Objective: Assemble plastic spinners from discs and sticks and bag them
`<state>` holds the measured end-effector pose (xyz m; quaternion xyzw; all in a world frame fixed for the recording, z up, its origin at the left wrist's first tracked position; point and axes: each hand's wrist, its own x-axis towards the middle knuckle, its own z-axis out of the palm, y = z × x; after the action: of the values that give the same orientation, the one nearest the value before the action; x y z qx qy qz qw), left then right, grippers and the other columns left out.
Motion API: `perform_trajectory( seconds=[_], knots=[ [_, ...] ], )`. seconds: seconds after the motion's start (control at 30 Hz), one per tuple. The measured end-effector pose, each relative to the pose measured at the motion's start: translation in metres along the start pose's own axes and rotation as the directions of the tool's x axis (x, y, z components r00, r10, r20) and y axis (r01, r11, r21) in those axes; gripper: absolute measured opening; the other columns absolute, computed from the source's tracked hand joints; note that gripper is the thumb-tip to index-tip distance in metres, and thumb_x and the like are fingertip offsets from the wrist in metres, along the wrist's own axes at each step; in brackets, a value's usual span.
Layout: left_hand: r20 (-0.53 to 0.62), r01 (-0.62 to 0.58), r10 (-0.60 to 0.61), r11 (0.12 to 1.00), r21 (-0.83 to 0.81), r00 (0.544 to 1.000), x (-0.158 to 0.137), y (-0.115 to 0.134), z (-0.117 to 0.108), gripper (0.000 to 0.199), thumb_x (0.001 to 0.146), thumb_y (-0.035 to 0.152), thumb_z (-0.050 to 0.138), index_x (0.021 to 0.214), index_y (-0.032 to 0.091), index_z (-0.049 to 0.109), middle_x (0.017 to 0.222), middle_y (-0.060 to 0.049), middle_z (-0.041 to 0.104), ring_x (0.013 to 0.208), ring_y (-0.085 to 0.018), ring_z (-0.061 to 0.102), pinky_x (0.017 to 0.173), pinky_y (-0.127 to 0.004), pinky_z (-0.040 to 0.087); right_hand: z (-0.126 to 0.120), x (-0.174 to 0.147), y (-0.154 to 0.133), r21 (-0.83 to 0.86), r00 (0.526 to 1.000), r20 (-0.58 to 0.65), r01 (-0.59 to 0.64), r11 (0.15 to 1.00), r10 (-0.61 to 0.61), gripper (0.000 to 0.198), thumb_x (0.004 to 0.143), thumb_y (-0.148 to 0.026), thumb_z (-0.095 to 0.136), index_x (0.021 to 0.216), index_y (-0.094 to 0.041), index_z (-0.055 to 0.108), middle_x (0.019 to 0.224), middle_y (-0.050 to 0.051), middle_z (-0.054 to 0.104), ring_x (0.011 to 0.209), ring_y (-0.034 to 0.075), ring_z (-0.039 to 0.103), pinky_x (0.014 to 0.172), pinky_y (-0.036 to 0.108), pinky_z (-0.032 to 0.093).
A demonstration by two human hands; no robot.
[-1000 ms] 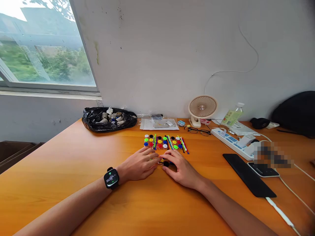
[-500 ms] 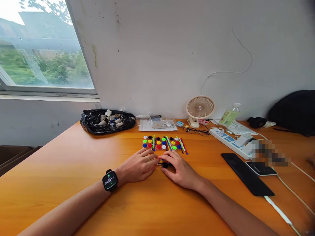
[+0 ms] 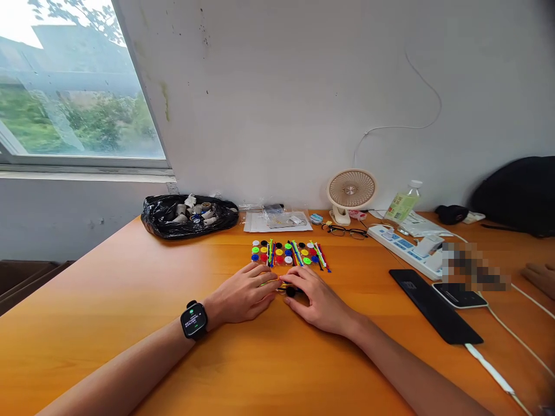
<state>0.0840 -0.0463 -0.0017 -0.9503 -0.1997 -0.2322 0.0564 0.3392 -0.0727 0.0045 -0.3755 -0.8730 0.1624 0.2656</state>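
Note:
My left hand (image 3: 249, 292), with a black smartwatch (image 3: 193, 320) on its wrist, lies low over the table, fingers together and bent. My right hand (image 3: 318, 300) meets it at the fingertips, its fingers curled inward. Between and under the fingers are small parts, mostly covered: a black round piece (image 3: 290, 291) by my right thumb and some yellow and orange bits. Just beyond my hands lie rows of coloured discs (image 3: 280, 252) in white, black, green, yellow, red and blue. Bundles of thin coloured plastic sticks (image 3: 297, 253) lie between the groups of discs.
A black plastic bag (image 3: 151, 216) with rubbish, papers (image 3: 255, 222), a small fan (image 3: 352, 188) and glasses (image 3: 344, 231) line the back. Rightward are a power strip (image 3: 403, 248), a bottle (image 3: 403, 205), a black pad (image 3: 429, 303) and a phone (image 3: 459, 296). Another person's hand (image 3: 540, 277) rests at the far right.
My hands stay almost still over the small parts. The other person's hand has come further into view at the right edge. The camera view has shifted very slightly.

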Motion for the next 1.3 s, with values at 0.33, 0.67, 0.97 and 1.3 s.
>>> perform_trajectory(
  seconds=[0.33,0.67,0.97,1.3],
  knots=[
    [-0.097,0.154,-0.141,0.978,0.143,0.985,0.010,-0.015,-0.025,0.039,0.105,0.030,0.054,0.143,0.023,0.057,0.134,-0.012,0.069,0.125,-0.031,0.059,0.103,-0.049,0.050,-0.001,0.001,-0.003,-0.054,0.997,-0.081,-0.004,0.999,-0.001,0.041,0.101,-0.035,0.064,0.141,-0.028,0.056,0.135,0.011,0.064,0.127,0.030,0.058,0.109,0.051,0.049],
    [-0.022,0.132,-0.140,0.853,0.504,0.990,0.069,-0.132,-0.013,0.040,0.094,0.001,0.046,0.126,0.017,0.066,0.130,-0.018,0.067,0.122,-0.034,0.057,0.095,-0.048,0.044,-0.004,0.004,-0.002,-0.058,0.984,-0.174,-0.045,0.997,0.034,0.033,0.107,-0.036,0.054,0.138,-0.028,0.057,0.133,0.010,0.066,0.127,0.029,0.058,0.110,0.051,0.047],
    [-0.009,0.069,-0.072,0.891,0.449,0.997,0.106,-0.161,-0.005,0.032,0.091,-0.002,0.049,0.096,0.018,0.074,0.116,-0.016,0.072,0.126,-0.034,0.055,0.102,-0.051,0.040,-0.011,0.000,-0.004,-0.028,0.979,-0.199,-0.055,0.998,0.048,0.034,0.109,-0.040,0.049,0.140,-0.028,0.056,0.132,0.009,0.066,0.127,0.028,0.057,0.111,0.048,0.044],
    [-0.649,0.471,-0.413,0.877,-0.095,0.639,0.108,-0.108,-0.103,0.018,0.098,0.033,0.061,0.096,0.021,0.073,0.094,-0.006,0.076,0.093,-0.022,0.065,0.085,-0.038,0.049,-0.056,0.023,-0.023,-0.003,0.882,-0.470,-0.028,1.000,0.024,0.029,0.105,-0.040,0.055,0.131,-0.028,0.059,0.131,0.009,0.064,0.129,0.030,0.054,0.113,0.049,0.043]
  ],
)
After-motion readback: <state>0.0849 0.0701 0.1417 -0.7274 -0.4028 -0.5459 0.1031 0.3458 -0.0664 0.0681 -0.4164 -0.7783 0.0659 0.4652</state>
